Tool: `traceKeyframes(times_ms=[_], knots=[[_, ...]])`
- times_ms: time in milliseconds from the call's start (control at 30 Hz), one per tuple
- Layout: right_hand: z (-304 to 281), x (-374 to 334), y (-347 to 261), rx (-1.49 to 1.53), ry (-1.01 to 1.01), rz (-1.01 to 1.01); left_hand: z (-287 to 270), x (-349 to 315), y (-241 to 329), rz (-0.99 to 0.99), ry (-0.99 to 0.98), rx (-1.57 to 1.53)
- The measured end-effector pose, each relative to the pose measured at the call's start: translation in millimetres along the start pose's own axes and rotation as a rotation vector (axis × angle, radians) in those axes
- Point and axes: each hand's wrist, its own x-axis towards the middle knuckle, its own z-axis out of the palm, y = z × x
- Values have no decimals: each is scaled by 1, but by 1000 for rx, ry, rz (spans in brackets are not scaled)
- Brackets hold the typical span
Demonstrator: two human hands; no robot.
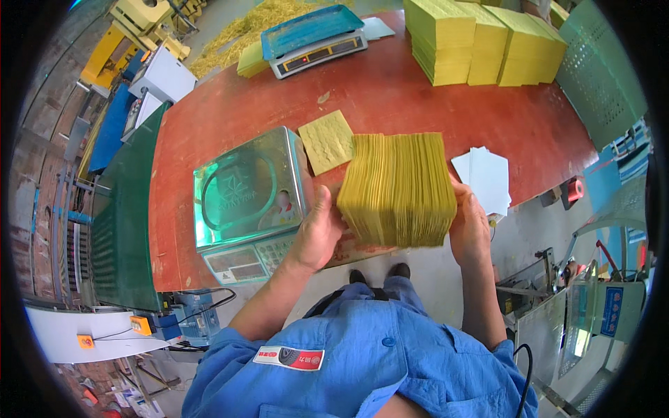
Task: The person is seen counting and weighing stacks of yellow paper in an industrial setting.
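On the red tabletop (390, 101) stands a boxy digital scale (244, 191) with shiny metal pan. To its right, at the table's near edge, the left hand (320, 230) and the right hand (470, 223) grasp from opposite sides a thick, ridged block of yellow paper (397, 184). One crinkled yellow sheet (326, 141) lies behind

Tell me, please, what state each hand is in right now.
Left hand: holding the paper stack by its left side.
Right hand: holding its right side.

Red-and-white text label (288, 357) on blue shirt (369, 334), white characters (613, 310) on blue sign (612, 327), lettering (238, 202) on silver scale pan (217, 226)
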Motion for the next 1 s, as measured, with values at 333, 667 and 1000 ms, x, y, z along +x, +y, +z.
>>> traceKeyframes(times_ms=[333,667,1000], knots=[[6,-9,20,-59,173,-152,-29,-8,-34,-6,116,-23],[-18,-36,50,104,207,-198,-30,-45,-69,-33,120,56],[-29,-32,44,60,199,-184,-36,-46,-73,31,122,506]])
